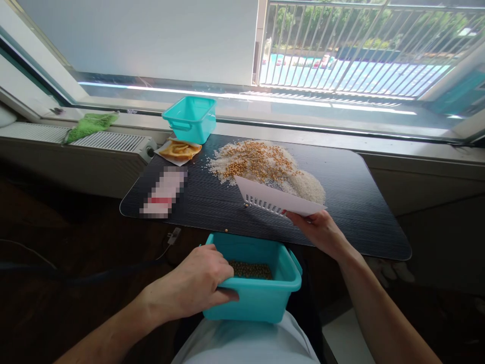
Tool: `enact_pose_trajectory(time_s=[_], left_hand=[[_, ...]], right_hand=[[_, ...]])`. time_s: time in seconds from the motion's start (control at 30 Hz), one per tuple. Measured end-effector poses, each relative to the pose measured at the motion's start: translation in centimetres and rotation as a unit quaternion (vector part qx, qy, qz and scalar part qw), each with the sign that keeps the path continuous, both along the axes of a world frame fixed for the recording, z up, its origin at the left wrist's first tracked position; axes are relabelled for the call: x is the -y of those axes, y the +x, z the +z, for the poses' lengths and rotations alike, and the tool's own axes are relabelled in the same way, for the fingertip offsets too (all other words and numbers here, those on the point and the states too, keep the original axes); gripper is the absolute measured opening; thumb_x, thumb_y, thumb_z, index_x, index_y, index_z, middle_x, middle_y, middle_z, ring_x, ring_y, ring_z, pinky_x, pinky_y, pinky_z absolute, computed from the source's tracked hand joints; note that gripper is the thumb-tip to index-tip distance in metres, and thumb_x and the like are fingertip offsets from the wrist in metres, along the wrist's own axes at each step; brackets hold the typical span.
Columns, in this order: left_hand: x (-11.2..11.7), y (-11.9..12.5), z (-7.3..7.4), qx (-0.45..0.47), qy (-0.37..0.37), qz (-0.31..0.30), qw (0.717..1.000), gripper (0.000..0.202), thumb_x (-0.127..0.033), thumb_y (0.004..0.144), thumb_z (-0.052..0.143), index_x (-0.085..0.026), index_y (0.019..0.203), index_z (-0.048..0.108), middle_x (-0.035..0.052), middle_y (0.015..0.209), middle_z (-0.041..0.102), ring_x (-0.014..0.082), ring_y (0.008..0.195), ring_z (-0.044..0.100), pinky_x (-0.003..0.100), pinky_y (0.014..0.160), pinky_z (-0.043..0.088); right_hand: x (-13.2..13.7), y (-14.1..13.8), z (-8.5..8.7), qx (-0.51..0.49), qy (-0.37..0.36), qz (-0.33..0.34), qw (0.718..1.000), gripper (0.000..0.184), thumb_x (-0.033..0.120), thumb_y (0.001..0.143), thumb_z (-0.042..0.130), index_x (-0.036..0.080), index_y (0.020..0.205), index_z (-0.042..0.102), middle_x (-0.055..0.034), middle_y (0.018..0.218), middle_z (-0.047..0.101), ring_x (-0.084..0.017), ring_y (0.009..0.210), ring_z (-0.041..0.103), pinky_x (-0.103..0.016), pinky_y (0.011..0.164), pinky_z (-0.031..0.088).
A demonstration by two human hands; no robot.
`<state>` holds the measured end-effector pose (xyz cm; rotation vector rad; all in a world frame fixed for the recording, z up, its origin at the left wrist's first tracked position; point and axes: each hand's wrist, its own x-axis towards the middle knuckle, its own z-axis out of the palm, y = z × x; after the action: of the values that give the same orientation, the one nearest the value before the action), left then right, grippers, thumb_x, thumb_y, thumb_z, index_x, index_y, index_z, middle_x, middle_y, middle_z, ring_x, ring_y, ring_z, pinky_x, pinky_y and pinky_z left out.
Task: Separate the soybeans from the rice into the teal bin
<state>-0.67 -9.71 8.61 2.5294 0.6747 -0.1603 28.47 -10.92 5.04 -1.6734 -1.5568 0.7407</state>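
My left hand (pixel 208 275) grips the near left rim of a turquoise plastic bin (pixel 257 298), which rests at my lap below the table edge. A layer of small brownish grains or peas (pixel 250 270) covers part of its bottom. In my right hand (pixel 322 230) is a white sheet (pixel 280 198) with a row of slots along its lower edge, held tilted over the front of the table. Just behind the sheet lies a spread heap of white rice (pixel 308 187) mixed with yellow-orange dried peas (pixel 242 167).
The dark table (pixel 348 202) stands against the windowsill. On its left are a second turquoise bin (pixel 193 119), a yellow folded item on white paper (pixel 180 150) and a blurred pink-white packet (pixel 164 194). A green cloth (pixel 93 125) lies on the radiator (pixel 113 142).
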Motion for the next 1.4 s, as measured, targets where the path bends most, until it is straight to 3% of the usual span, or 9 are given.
enact_pose_trajectory(time_s=[0.3, 0.6, 0.67, 0.77, 0.87, 0.93, 1.1, 1.27, 1.4], left_hand=[[0.2, -0.3, -0.2, -0.006, 0.005, -0.002, 1.000, 0.027, -0.038, 0.077, 0.070, -0.018, 0.061, 0.060, -0.0014, 0.064, 0.068, 0.0157, 0.066, 0.062, 0.029, 0.077, 0.041], [0.4, -0.8, 0.5, -0.017, -0.004, 0.010, 1.000, 0.022, -0.035, 0.079, 0.068, -0.019, 0.064, 0.063, -0.0009, 0.066, 0.068, 0.0161, 0.067, 0.063, 0.027, 0.072, 0.042], [0.5, -0.7, 0.4, -0.018, 0.003, 0.009, 1.000, 0.023, -0.034, 0.077, 0.070, -0.018, 0.063, 0.062, -0.0006, 0.065, 0.068, 0.0162, 0.067, 0.063, 0.027, 0.072, 0.042], [0.6, -0.3, 0.0, -0.014, 0.008, 0.006, 1.000, 0.024, -0.034, 0.075, 0.072, -0.018, 0.061, 0.061, -0.0012, 0.065, 0.068, 0.0155, 0.065, 0.062, 0.028, 0.075, 0.042], [0.8, 0.2, -0.4, -0.005, 0.002, 0.003, 1.000, 0.025, -0.036, 0.076, 0.071, -0.018, 0.062, 0.060, -0.0017, 0.067, 0.068, 0.0152, 0.066, 0.062, 0.029, 0.075, 0.041], [0.9, 0.7, -0.5, -0.008, -0.002, -0.002, 1.000, 0.027, -0.037, 0.076, 0.071, -0.018, 0.061, 0.059, -0.0019, 0.066, 0.068, 0.0151, 0.066, 0.062, 0.029, 0.075, 0.041], [1.1, 1.5, -0.5, -0.010, -0.010, -0.009, 1.000, 0.028, -0.038, 0.076, 0.071, -0.018, 0.062, 0.059, -0.0015, 0.067, 0.068, 0.0153, 0.067, 0.062, 0.029, 0.077, 0.042], [1.1, 1.8, -0.4, -0.022, -0.019, -0.012, 1.000, 0.028, -0.038, 0.076, 0.071, -0.017, 0.061, 0.059, -0.0013, 0.068, 0.068, 0.0153, 0.067, 0.062, 0.030, 0.078, 0.042], [1.0, 1.8, -0.6, -0.023, -0.016, -0.014, 0.999, 0.028, -0.038, 0.076, 0.071, -0.017, 0.062, 0.059, -0.0012, 0.068, 0.069, 0.0160, 0.067, 0.063, 0.030, 0.077, 0.042]], right_hand=[[0.3, -1.9, -0.4, -0.055, -0.014, 0.055, 0.997, 0.030, 0.038, 0.083, 0.061, 0.020, 0.102, 0.074, -0.0023, 0.099, 0.075, -0.025, 0.092, 0.068, -0.036, 0.084, 0.054], [1.6, -3.0, -0.1, -0.074, -0.095, 0.173, 0.978, 0.026, 0.040, 0.085, 0.059, 0.018, 0.088, 0.072, -0.0009, 0.079, 0.072, -0.018, 0.071, 0.064, -0.026, 0.062, 0.053], [1.9, -2.5, 0.0, -0.087, -0.077, 0.142, 0.983, 0.027, 0.040, 0.084, 0.059, 0.019, 0.093, 0.073, -0.0021, 0.086, 0.074, -0.021, 0.079, 0.066, -0.029, 0.069, 0.055], [2.0, -0.9, -0.1, -0.073, -0.009, -0.011, 0.997, 0.034, 0.043, 0.080, 0.062, 0.016, 0.096, 0.074, -0.0053, 0.092, 0.075, -0.025, 0.085, 0.068, -0.035, 0.077, 0.054], [1.5, 1.6, -0.5, -0.016, 0.022, -0.194, 0.981, 0.038, 0.049, 0.073, 0.064, 0.014, 0.077, 0.075, -0.0075, 0.075, 0.074, -0.026, 0.073, 0.068, -0.034, 0.067, 0.053], [0.9, 3.2, -0.8, 0.030, 0.001, -0.259, 0.966, 0.040, 0.052, 0.071, 0.063, 0.014, 0.060, 0.071, -0.0067, 0.059, 0.069, -0.026, 0.063, 0.066, -0.032, 0.057, 0.050], [-0.5, 5.1, -1.2, 0.095, 0.009, -0.270, 0.958, 0.043, 0.053, 0.073, 0.058, 0.013, 0.064, 0.073, -0.0046, 0.050, 0.064, -0.025, 0.061, 0.065, -0.029, 0.054, 0.044], [-1.3, 4.5, -1.7, 0.094, 0.010, -0.236, 0.967, 0.043, 0.051, 0.076, 0.057, 0.013, 0.076, 0.075, -0.0051, 0.057, 0.068, -0.024, 0.063, 0.065, -0.028, 0.055, 0.043], [-1.3, 3.3, -1.9, 0.085, 0.000, -0.221, 0.972, 0.046, 0.054, 0.076, 0.055, 0.012, 0.070, 0.073, -0.0042, 0.054, 0.065, -0.021, 0.057, 0.062, -0.027, 0.051, 0.041]])
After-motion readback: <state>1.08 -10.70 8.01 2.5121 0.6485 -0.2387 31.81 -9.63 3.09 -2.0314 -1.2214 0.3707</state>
